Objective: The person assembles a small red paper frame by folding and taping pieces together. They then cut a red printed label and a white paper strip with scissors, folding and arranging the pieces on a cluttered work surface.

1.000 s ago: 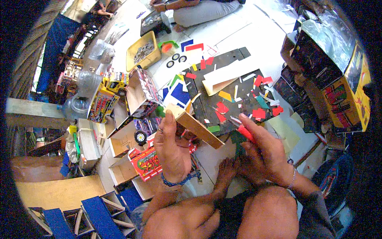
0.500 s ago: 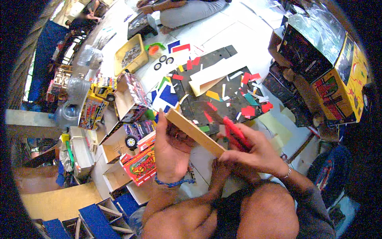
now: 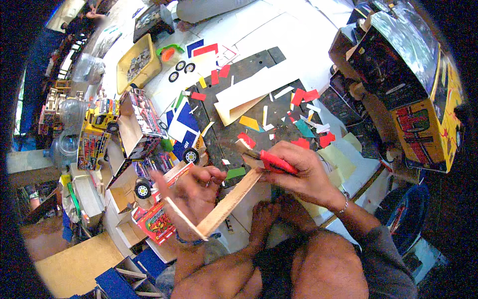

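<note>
My right hand (image 3: 306, 172) is closed round a red-handled knife (image 3: 279, 162), its blurred blade pointing up and left. The same hand also pinches one end of a thin wooden frame piece (image 3: 230, 203), two strips joined at a corner, which slants down to the left. Behind the piece, my left hand (image 3: 191, 192) is smeared by motion, fingers apart and nothing gripped. A toy truck with black wheels (image 3: 142, 189) and a red printed panel (image 3: 153, 222) lie close to that hand. Beyond the frame piece is a dark work board (image 3: 219, 134).
Coloured scraps (image 3: 249, 122) and a white sheet (image 3: 249, 89) cover the board. A yellow tub (image 3: 134, 67) stands far left, with loose wheels (image 3: 180, 66) beside it. Large black and yellow toy trucks (image 3: 423, 124) crowd the right. Wooden boxes (image 3: 132, 187) fill the left. Another person's leg (image 3: 209, 10) shows at the top.
The wooden piece has swung round, its far end now low at the left. My left hand has come down and leftward with fingers spread. The whole view has shifted slightly.
</note>
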Action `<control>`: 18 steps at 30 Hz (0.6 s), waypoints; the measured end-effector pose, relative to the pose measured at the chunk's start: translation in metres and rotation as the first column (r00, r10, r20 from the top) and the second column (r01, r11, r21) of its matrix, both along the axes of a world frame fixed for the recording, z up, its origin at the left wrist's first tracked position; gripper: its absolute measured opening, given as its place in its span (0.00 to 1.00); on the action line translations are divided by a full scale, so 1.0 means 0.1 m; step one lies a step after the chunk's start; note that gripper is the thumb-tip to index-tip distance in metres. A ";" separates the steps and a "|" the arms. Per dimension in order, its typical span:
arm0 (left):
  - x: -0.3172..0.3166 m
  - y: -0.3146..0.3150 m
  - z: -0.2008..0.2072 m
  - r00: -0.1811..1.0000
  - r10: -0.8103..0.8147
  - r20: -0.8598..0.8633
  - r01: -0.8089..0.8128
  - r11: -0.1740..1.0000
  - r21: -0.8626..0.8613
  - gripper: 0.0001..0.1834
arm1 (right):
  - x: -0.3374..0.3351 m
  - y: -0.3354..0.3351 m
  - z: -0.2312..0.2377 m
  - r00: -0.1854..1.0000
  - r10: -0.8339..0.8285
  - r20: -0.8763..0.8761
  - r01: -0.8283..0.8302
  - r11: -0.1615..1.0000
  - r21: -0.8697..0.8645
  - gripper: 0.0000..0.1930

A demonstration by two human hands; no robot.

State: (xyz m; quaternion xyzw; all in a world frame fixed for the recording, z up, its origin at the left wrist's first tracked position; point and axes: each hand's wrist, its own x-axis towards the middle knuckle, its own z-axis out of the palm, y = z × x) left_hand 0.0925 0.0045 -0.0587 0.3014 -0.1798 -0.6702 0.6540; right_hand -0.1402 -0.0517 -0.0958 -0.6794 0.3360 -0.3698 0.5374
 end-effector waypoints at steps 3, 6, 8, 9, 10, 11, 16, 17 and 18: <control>-0.08 -0.12 -0.19 0.751 -0.082 0.655 -0.090 0.970 0.224 0.18 | 0.00 -0.12 -0.11 0.999 0.050 -0.001 -0.050 0.997 -0.055 0.12; -0.15 -0.15 -0.31 0.806 -0.247 0.538 0.106 0.954 0.279 0.25 | -0.01 -0.18 -0.21 0.992 0.120 -0.027 -0.121 0.992 -0.043 0.12; -0.18 -0.18 -0.39 0.698 -0.270 0.663 0.153 0.961 0.231 0.21 | -0.01 -0.19 -0.27 0.993 0.109 -0.037 -0.111 0.993 -0.048 0.13; -0.18 -0.19 -0.43 0.632 -0.252 0.733 0.155 0.968 0.200 0.19 | 0.00 -0.18 -0.28 0.997 0.073 -0.034 -0.075 0.995 -0.060 0.13; -0.17 -0.21 -0.46 0.522 -0.255 0.814 0.134 0.967 0.217 0.18 | -0.01 -0.18 -0.29 0.999 0.036 -0.030 -0.038 0.997 -0.073 0.14; -0.16 -0.22 -0.49 0.494 -0.189 0.849 0.136 0.981 0.139 0.17 | -0.03 -0.16 -0.30 0.997 -0.045 -0.063 0.043 0.999 -0.032 0.15; -0.13 -0.20 -0.59 0.111 0.068 0.992 0.191 0.978 -0.089 0.18 | -0.26 0.17 -0.18 0.921 -0.144 -0.362 0.246 0.936 0.253 0.21; -0.14 -0.19 -0.62 0.067 0.096 0.993 0.221 0.969 -0.109 0.18 | -0.30 0.25 -0.17 0.897 -0.110 -0.428 0.258 0.916 0.306 0.22; -0.15 -0.17 -0.64 0.020 0.127 0.992 0.250 0.960 -0.128 0.18 | -0.31 0.32 -0.18 0.896 -0.114 -0.430 0.201 0.966 0.162 0.26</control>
